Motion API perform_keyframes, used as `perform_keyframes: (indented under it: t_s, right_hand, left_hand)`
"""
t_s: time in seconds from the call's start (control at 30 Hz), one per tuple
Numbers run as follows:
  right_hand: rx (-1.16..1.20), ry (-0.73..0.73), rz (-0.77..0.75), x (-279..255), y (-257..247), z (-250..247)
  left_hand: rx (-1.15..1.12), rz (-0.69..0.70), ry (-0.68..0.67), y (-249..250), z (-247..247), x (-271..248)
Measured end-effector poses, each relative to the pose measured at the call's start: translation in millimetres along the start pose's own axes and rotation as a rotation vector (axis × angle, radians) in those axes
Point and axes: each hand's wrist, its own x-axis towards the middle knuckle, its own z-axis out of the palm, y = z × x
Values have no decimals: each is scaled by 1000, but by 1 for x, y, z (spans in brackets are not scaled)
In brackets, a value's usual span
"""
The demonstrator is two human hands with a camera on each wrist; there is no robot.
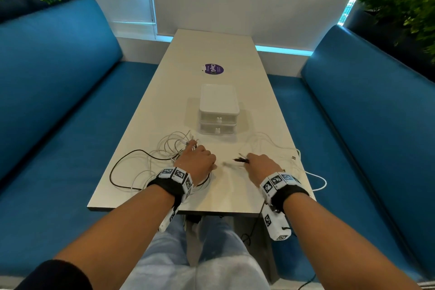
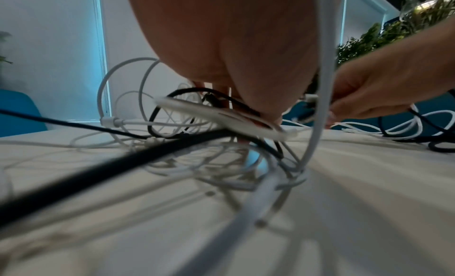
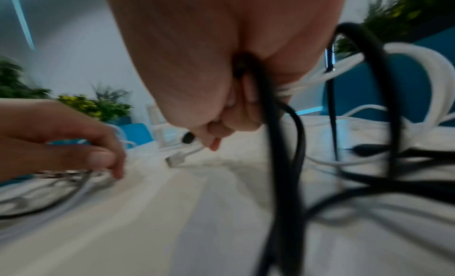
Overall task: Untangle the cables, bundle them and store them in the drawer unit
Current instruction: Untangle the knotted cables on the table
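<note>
Head view shows us at the pulling-apart step. Our left hand (image 1: 196,160) rests down on the messy pile of thin white and black cables (image 1: 150,160) near the left edge of the long pale table (image 1: 211,54). Its fingers curl round a few strands. Our right hand (image 1: 260,162) is closed round a black cable and some white ones, with plug ends (image 1: 241,160) poking out toward the left hand.

We think nothing is bundled yet. Next we should hold the pile down and draw one cable free, slowly, so it does not knot.

The small white plastic two-drawer unit (image 1: 219,110) sits just behind the cables, both drawers shut. One white loop (image 1: 317,181) hangs over the right table edge. The far end of the table gives room to lay cables out straight.
</note>
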Motion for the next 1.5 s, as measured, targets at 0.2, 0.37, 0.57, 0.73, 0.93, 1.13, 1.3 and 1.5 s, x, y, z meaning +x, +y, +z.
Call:
perform_keyframes:
  t_s: [0.2,0.37,0.57,0.73,0.93,1.13,1.3,1.5]
  right_hand:
    - [-159,30,305,-17,44,-11]
    - [11,100,226,-8,33,-10]
    - [302,58,-26,0,-2,-2]
    - [369,10,-164,0,-20,-5]
    - [363,-19,-203,-3,-16,-7]
    - [347,-36,-187,-4,-14,-10]
    - [339,-56,-184,-6,-17,-13]
    - [289,-127,-133,-1,-25,-8]
  left_hand:
    - [-14,-5,11,-4,0,1]
    - [-60,24,-3,5,-4,4]
    - [-268,-12,102,15,-12,5]
    - [-509,-36,197,24,-24,8]
    - [-768,-52,115,25,-21,9]
    - [-829,-7,92,28,-18,14]
    - [-820,6,88,38,-25,11]
    - [-630,5,30,37,-24,12]
